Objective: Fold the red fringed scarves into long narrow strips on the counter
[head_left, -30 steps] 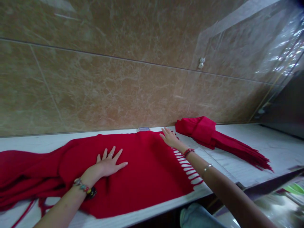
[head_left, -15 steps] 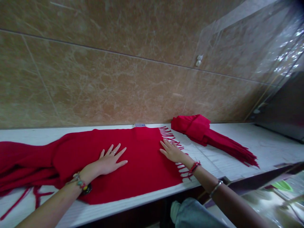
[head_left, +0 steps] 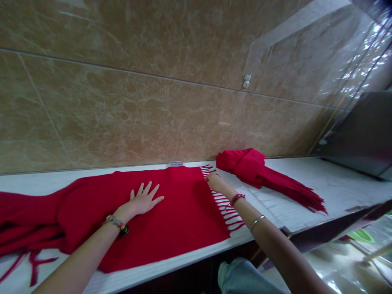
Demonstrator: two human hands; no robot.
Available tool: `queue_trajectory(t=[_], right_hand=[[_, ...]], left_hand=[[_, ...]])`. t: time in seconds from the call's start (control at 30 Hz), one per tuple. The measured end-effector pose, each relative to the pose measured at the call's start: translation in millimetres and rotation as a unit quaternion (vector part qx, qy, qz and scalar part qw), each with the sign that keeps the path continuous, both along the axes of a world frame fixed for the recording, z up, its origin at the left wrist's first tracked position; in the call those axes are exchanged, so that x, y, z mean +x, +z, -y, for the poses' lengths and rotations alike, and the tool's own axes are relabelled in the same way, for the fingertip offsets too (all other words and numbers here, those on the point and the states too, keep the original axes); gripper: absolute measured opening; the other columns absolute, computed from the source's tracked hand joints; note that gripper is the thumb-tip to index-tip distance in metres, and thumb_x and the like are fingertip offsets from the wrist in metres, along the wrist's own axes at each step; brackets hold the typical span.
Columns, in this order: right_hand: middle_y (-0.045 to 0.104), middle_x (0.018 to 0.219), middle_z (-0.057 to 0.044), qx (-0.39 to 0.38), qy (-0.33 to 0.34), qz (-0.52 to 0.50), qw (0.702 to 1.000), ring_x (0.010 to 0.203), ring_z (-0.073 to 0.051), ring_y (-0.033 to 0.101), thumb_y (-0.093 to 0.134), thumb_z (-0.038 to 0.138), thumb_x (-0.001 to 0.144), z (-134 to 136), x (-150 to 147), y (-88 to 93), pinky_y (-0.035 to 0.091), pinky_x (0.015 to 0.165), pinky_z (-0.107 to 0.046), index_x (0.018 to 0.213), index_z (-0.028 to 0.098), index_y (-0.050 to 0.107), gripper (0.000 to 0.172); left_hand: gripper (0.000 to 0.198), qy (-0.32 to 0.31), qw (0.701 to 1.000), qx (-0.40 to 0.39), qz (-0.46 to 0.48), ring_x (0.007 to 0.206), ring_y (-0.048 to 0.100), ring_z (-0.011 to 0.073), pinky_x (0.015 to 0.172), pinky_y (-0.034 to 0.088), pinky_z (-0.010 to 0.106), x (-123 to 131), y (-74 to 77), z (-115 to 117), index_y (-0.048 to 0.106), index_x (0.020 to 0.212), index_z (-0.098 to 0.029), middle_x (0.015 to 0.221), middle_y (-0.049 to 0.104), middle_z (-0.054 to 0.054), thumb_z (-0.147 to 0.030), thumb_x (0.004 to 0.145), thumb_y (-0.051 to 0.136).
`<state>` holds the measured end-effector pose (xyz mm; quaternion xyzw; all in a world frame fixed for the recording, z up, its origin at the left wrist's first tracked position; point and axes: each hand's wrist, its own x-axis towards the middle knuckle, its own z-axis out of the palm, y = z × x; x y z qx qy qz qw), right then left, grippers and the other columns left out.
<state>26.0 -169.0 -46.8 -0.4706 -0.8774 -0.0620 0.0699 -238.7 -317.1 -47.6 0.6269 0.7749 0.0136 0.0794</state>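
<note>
A red scarf [head_left: 183, 216] lies spread flat along the white counter, its left part bunched up in folds. My left hand [head_left: 142, 203] rests on the flat cloth, palm down and fingers spread, with a ring and a beaded bracelet. At the scarf's right end, my right hand [head_left: 215, 183] is closed, its curled fingers at the upper part of the fringe [head_left: 225, 208]. Its fingertips are partly hidden. The lower fringe strands lie fairly straight and apart on the counter.
A second red scarf [head_left: 245, 163], folded and knotted with its fringe trailing right, lies against the marbled wall [head_left: 137, 110]. A small label-like card [head_left: 175, 163] shows behind the spread scarf. A dark grey box-like object [head_left: 361, 134] stands at the far right. The counter's front edge runs below.
My right hand has gone from lying flat with fingers spread to curled at the fringe, slightly farther back. The fringe strands lie straighter. My left hand stays flat; the view has shifted a little.
</note>
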Motion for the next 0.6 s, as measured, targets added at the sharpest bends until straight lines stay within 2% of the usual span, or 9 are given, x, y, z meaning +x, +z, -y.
queue_trajectory(t=[0.1, 0.2, 0.3, 0.4, 0.47, 0.5, 0.6], right_hand=[[0.062, 0.102, -0.015, 0.000, -0.058, 0.004, 0.998, 0.092, -0.024, 0.059, 0.040, 0.006, 0.077, -5.3, 17.1, -3.6, 0.045, 0.076, -0.032, 0.098, 0.013, 0.061, 0.031], [0.061, 0.098, -0.020, 0.009, -0.124, -0.002, 0.992, 0.090, -0.027, 0.060, 0.037, 0.005, 0.078, -8.2, 40.8, 0.3, 0.046, 0.073, -0.037, 0.100, 0.010, 0.059, 0.032], [0.059, 0.100, -0.020, 0.016, -0.132, -0.013, 0.991, 0.093, -0.026, 0.058, 0.034, 0.007, 0.081, -3.9, 45.8, 9.3, 0.045, 0.077, -0.037, 0.104, 0.008, 0.057, 0.032], [0.051, 0.119, -0.018, 0.024, -0.064, -0.023, 0.997, 0.110, -0.023, 0.048, 0.033, 0.021, 0.087, 15.2, 24.9, 8.8, 0.038, 0.091, -0.034, 0.119, 0.011, 0.047, 0.036], [0.041, 0.132, -0.014, 0.021, 0.008, -0.025, 0.999, 0.122, -0.023, 0.036, 0.036, 0.034, 0.088, 34.0, 6.9, -1.3, 0.032, 0.098, -0.035, 0.128, 0.015, 0.038, 0.045], [0.036, 0.136, -0.014, 0.016, 0.065, -0.028, 0.997, 0.125, -0.025, 0.031, 0.035, 0.038, 0.088, 43.0, 0.3, -8.2, 0.031, 0.098, -0.039, 0.131, 0.014, 0.035, 0.049], [0.034, 0.138, -0.013, 0.003, 0.133, -0.017, 0.991, 0.127, -0.025, 0.028, 0.027, 0.041, 0.090, 59.0, -0.3, -27.5, 0.029, 0.098, -0.045, 0.132, 0.014, 0.034, 0.051]], left_hand=[[0.069, 0.008, 1.000, -0.011, -0.005, 0.131, 0.004, 0.0358, 0.097, 0.012, 0.060, 1.0, -3.0, 1.4, 0.018, 0.138, -0.028, 0.145, 0.006, 0.008, -0.063, 0.079, 0.024], [0.068, 0.012, 1.000, -0.012, -0.006, 0.131, 0.003, 0.0351, 0.098, 0.011, 0.060, 3.5, -1.0, 4.5, 0.017, 0.138, -0.028, 0.146, 0.005, 0.008, -0.062, 0.079, 0.024], [0.068, 0.012, 1.000, -0.004, -0.004, 0.131, 0.003, 0.0351, 0.098, 0.010, 0.060, 3.5, -2.0, 4.3, 0.018, 0.138, -0.028, 0.146, 0.006, 0.008, -0.062, 0.079, 0.025], [0.069, 0.006, 1.000, 0.016, 0.000, 0.131, 0.005, 0.0356, 0.098, 0.010, 0.060, 1.1, -6.9, 2.6, 0.020, 0.137, -0.027, 0.146, 0.008, 0.009, -0.063, 0.079, 0.024], [0.069, 0.001, 1.000, 0.029, 0.003, 0.131, 0.005, 0.0353, 0.098, 0.010, 0.060, -0.2, -9.9, 2.1, 0.020, 0.138, -0.027, 0.146, 0.009, 0.009, -0.064, 0.079, 0.023], [0.070, -0.001, 0.999, 0.033, 0.005, 0.131, 0.005, 0.0350, 0.098, 0.010, 0.060, -0.3, -10.9, 2.3, 0.020, 0.138, -0.027, 0.146, 0.010, 0.010, -0.064, 0.079, 0.022], [0.071, -0.004, 1.000, 0.031, 0.004, 0.131, 0.005, 0.0346, 0.099, 0.009, 0.059, 1.2, -11.1, 4.4, 0.020, 0.138, -0.027, 0.146, 0.010, 0.010, -0.066, 0.078, 0.020]])
